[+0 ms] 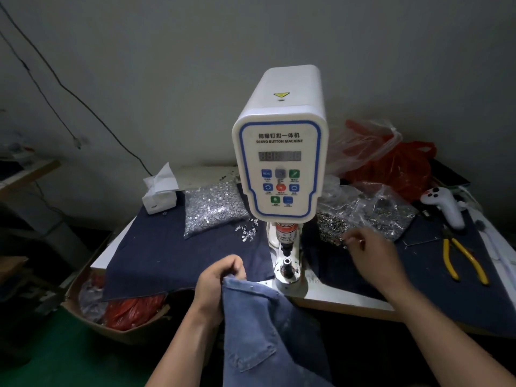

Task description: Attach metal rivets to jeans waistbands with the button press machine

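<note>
Head view: left hand (220,277) grips jeans (268,325) at table edge (335,301) (right hand (371,252) blurred, grip unclear)

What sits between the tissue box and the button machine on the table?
Head view: a clear bag of silver rivets lies on the dark cloth between the tissue box and the button machine.

Open dark cloth (156,247) left of the press (280,146); rivet bags (215,208) and pliers (463,261) crowd the counter (349,303) behind and right.
</note>
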Demonstrator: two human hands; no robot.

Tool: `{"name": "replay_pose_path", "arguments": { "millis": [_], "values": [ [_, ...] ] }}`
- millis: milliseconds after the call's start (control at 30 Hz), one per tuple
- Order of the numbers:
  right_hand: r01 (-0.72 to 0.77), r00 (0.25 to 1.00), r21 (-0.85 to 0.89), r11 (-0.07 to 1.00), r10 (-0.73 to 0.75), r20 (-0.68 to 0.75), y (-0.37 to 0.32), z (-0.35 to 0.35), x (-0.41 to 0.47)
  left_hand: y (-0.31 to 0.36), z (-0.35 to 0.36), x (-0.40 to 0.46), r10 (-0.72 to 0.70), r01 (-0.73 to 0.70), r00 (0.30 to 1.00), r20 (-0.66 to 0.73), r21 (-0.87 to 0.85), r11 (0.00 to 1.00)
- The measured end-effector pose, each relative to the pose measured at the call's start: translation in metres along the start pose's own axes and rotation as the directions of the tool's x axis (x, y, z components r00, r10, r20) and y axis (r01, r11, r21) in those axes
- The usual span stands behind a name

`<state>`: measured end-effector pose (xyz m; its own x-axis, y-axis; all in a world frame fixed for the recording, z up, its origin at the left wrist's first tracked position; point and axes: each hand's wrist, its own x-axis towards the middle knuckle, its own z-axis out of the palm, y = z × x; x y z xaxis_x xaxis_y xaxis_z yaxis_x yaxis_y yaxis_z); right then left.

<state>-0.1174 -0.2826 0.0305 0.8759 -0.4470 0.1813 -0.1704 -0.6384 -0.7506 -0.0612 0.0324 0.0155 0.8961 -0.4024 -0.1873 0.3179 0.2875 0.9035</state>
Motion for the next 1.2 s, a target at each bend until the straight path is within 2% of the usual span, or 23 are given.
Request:
{"name": "replay_pose_path", "arguments": {
  "millis": [67, 133, 200, 267, 333, 400, 467, 567, 733, 933, 1033, 1200],
  "values": [
    [0.023, 0.998, -0.318, 0.948, -0.042, -0.053, 0.014, -0.007, 0.024, 0.010, -0.009, 0.009, 0.010, -0.016, 0.998, -0.065, -0.087, 0.996],
    [0.040, 0.999, -0.505, 0.862, -0.049, -0.004, 0.023, -0.005, 0.039, 0.020, -0.016, 0.025, 0.032, -0.041, 0.983, -0.180, -0.049, 0.998],
    [0.067, 0.997, -0.581, 0.811, -0.039, 0.060, 0.026, 0.001, 0.044, 0.023, -0.019, 0.043, 0.090, -0.064, 0.936, -0.341, 0.087, 0.994],
    [0.075, 0.997, -0.583, 0.809, -0.045, 0.067, 0.026, 0.006, 0.047, 0.022, -0.020, 0.063, 0.174, -0.030, 0.873, -0.456, 0.305, 0.952],
    [0.078, 0.997, -0.576, 0.814, -0.062, 0.047, 0.025, 0.012, 0.046, 0.017, -0.023, 0.080, 0.275, 0.045, 0.856, -0.439, 0.592, 0.804],
    [0.093, 0.995, -0.596, 0.797, -0.091, 0.033, 0.024, 0.016, 0.044, 0.010, -0.027, 0.091, 0.300, 0.133, 0.871, -0.388, 0.775, 0.618],
    [0.101, 0.994, -0.618, 0.780, -0.105, 0.031, 0.022, 0.018, 0.044, 0.006, -0.029, 0.100, 0.287, 0.170, 0.893, -0.347, 0.850, 0.498],
    [0.050, 0.999, -0.595, 0.802, -0.049, 0.017, 0.020, 0.016, 0.047, 0.004, -0.027, 0.109, 0.274, 0.210, 0.901, -0.337, 0.889, 0.406],
    [0.047, 0.999, -0.553, 0.832, -0.044, 0.019, 0.017, 0.014, 0.046, 0.006, -0.021, 0.109, 0.286, 0.257, 0.871, -0.399, 0.867, 0.427],
    [0.036, 0.991, -0.308, 0.951, -0.072, -0.108, 0.017, 0.014, 0.042, 0.007, -0.018, 0.103, 0.303, 0.258, 0.855, -0.421, 0.852, 0.456],
    [-0.008, 0.993, -0.239, 0.971, -0.021, -0.119, 0.015, 0.011, 0.043, 0.008, -0.020, 0.103, 0.289, 0.198, 0.869, -0.401, 0.819, 0.538],
    [-0.122, 0.986, -0.041, 0.992, 0.116, -0.123, 0.011, 0.005, 0.047, 0.010, -0.025, 0.093, 0.280, 0.029, 0.894, -0.349, 0.671, 0.741]
  ]
}}
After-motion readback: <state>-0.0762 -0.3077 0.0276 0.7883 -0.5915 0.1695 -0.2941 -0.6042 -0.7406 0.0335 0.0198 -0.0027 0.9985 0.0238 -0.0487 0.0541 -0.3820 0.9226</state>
